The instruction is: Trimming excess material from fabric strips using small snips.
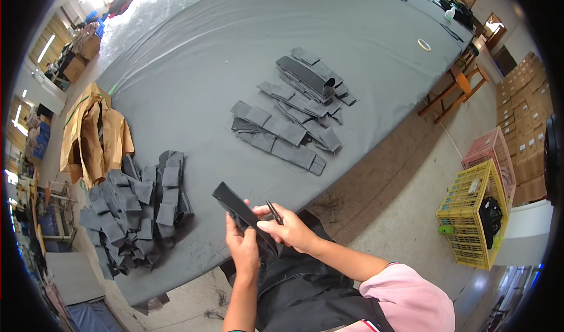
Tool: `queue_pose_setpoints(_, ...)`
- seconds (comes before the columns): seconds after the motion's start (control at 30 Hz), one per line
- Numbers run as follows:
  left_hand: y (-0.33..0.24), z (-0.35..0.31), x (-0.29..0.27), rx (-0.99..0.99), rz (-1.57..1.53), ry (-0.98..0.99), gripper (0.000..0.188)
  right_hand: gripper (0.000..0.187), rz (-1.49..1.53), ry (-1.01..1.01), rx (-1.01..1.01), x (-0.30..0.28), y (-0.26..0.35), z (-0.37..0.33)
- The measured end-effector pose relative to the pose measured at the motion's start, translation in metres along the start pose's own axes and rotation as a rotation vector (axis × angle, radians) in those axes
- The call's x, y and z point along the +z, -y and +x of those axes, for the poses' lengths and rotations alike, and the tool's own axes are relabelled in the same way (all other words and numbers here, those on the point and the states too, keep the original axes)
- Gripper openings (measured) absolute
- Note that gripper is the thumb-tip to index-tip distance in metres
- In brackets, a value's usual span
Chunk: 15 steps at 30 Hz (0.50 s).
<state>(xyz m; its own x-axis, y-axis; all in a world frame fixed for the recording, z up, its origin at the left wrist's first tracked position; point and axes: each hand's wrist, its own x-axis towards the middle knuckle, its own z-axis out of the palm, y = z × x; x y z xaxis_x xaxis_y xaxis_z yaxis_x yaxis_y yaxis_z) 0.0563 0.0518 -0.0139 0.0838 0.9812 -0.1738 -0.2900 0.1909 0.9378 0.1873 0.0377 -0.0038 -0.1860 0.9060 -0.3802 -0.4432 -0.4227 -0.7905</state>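
My left hand [243, 248] grips a folded dark grey fabric strip [231, 200] in front of my body, near the table's front edge. In my right hand [294, 232] is a pair of small dark thread snips [272, 210], held close against the strip; whether the blades are apart is too small to tell. Left of my hands, a heap of grey fabric pieces [126, 205] hangs partly over the table edge. Farther off, several similar strips lie in a loose pile [282, 133], with a stack of folded ones [302, 76] behind it.
Grey cloth covers the large table [205, 67]. A brown paper bag [88, 138] stands at its left edge. A pale ring [423, 44] lies far right. Beyond the right edge are a wooden stool [461, 85], a yellow crate [467, 211] and stacked cartons [523, 126].
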Motion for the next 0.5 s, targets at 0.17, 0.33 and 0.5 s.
queue_pose_setpoints(0.17, 0.007, 0.007, 0.004, 0.192, 0.501, 0.017, 0.053, 0.044, -0.424, -0.190, -0.365, -0.001, -0.009, 0.015)
queue_pose_setpoints(0.33, 0.011, -0.011, -0.002, 0.163, 0.480, 0.019, 0.058, 0.037, -0.632, -0.192, -0.526, 0.017, -0.011, 0.022)
queue_pose_setpoints(0.5, 0.014, -0.003, -0.018, 0.334, 0.626, -0.166, 0.044, 0.044, -0.922, -0.295, -0.732, 0.015, -0.009, 0.020)
